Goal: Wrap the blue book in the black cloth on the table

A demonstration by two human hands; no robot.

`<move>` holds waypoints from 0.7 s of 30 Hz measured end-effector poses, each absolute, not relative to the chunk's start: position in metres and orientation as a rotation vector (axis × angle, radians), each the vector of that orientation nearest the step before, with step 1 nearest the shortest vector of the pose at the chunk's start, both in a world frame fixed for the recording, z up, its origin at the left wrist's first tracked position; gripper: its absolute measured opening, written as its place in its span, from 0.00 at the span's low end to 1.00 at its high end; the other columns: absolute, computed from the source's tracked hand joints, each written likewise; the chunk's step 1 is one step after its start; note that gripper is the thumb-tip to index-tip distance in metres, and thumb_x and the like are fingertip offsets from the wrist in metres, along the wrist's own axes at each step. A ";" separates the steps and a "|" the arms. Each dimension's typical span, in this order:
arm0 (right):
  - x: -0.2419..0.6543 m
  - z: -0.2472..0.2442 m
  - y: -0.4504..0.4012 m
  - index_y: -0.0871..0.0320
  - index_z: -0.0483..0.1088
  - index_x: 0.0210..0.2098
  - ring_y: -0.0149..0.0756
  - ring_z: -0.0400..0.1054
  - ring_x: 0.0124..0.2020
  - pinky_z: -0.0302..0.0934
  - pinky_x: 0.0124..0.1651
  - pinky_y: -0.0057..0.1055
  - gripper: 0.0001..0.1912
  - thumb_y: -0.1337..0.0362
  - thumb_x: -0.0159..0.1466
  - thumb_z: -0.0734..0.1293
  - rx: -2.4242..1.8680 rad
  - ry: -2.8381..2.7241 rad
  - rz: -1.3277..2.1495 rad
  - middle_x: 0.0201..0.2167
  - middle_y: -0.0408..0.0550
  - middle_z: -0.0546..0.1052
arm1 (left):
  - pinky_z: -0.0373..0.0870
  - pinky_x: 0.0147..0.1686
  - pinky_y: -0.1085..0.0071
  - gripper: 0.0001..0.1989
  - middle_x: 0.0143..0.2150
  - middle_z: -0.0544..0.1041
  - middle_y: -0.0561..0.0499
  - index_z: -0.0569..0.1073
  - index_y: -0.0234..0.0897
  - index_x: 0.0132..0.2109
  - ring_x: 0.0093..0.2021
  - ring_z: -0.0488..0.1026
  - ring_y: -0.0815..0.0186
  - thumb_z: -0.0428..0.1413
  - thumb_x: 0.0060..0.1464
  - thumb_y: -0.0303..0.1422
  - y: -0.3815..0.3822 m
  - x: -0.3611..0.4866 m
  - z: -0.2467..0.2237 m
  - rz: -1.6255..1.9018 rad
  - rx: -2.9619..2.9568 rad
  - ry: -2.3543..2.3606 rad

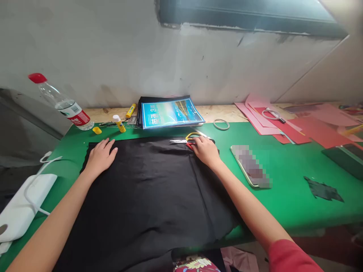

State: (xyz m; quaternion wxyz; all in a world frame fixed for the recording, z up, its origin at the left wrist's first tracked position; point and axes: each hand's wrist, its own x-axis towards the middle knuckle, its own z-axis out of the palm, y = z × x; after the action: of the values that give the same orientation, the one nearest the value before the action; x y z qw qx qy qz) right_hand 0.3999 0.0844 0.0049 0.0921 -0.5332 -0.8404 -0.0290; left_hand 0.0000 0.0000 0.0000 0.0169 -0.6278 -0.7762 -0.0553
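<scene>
A wide piece of black fabric (147, 189) covers the middle of the green tabletop and hangs over its front edge. On its upper left part lies my left hand (102, 156), flat, with fingers apart and nothing in it. At the upper right edge of the fabric, my right hand (206, 150) is closed over the handles of a pair of scissors (181, 141). The handles are yellow and red, and the metal blades point left; the fingers hide part of the red handle.
A bottle (70, 109), glue stick (119, 124), yellow cap (96, 130) and book (170, 113) stand or lie along the back. Right are a phone (251, 166), a black scrap (323, 189) and red and pink paper (283, 121). A white power strip (31, 204) lies left.
</scene>
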 end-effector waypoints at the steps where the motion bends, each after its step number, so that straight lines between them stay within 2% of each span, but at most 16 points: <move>1: 0.401 0.005 0.086 0.61 0.70 0.51 0.49 0.66 0.48 0.61 0.47 0.41 0.17 0.62 0.68 0.58 -1.574 -2.501 -0.082 0.48 0.60 0.73 | 0.60 0.61 0.50 0.31 0.66 0.62 0.35 0.64 0.28 0.63 0.67 0.58 0.48 0.37 0.61 0.41 0.000 0.000 -0.002 -0.196 -1.938 -2.408; 5: 0.405 0.004 0.090 0.62 0.69 0.53 0.50 0.64 0.51 0.59 0.51 0.41 0.19 0.61 0.67 0.59 -1.535 -2.499 -0.084 0.52 0.61 0.70 | 0.59 0.61 0.51 0.29 0.66 0.64 0.37 0.66 0.30 0.62 0.66 0.59 0.49 0.38 0.62 0.41 -0.004 0.002 -0.006 -0.305 -1.910 -2.381; 9: 0.406 -0.001 0.097 0.62 0.66 0.56 0.49 0.61 0.56 0.57 0.56 0.41 0.20 0.67 0.65 0.59 -1.492 -2.526 -0.065 0.56 0.59 0.68 | 0.59 0.61 0.50 0.29 0.65 0.64 0.37 0.67 0.30 0.62 0.66 0.59 0.48 0.38 0.61 0.41 -0.004 0.003 -0.006 -0.322 -1.909 -2.383; 16: 0.408 0.006 0.114 0.60 0.70 0.48 0.48 0.65 0.48 0.59 0.50 0.40 0.15 0.68 0.63 0.60 -1.435 -2.690 -0.031 0.48 0.58 0.72 | 0.59 0.61 0.50 0.30 0.66 0.64 0.38 0.67 0.31 0.62 0.66 0.59 0.49 0.38 0.61 0.42 -0.005 0.003 -0.006 -0.327 -1.909 -2.388; 21: 0.402 0.022 0.119 0.61 0.69 0.40 0.45 0.67 0.40 0.60 0.38 0.33 0.11 0.69 0.57 0.64 -1.434 -2.776 -0.049 0.41 0.57 0.75 | 0.58 0.63 0.53 0.29 0.66 0.64 0.40 0.67 0.33 0.62 0.66 0.58 0.51 0.38 0.61 0.42 -0.005 0.003 -0.005 -0.325 -1.889 -2.414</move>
State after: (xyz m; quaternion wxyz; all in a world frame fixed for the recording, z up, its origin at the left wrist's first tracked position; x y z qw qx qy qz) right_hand 0.4021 0.1188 0.0217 0.0084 -0.4588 -0.8884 -0.0157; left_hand 0.0035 -0.0051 -0.0051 0.0298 -0.6126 -0.7828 -0.1054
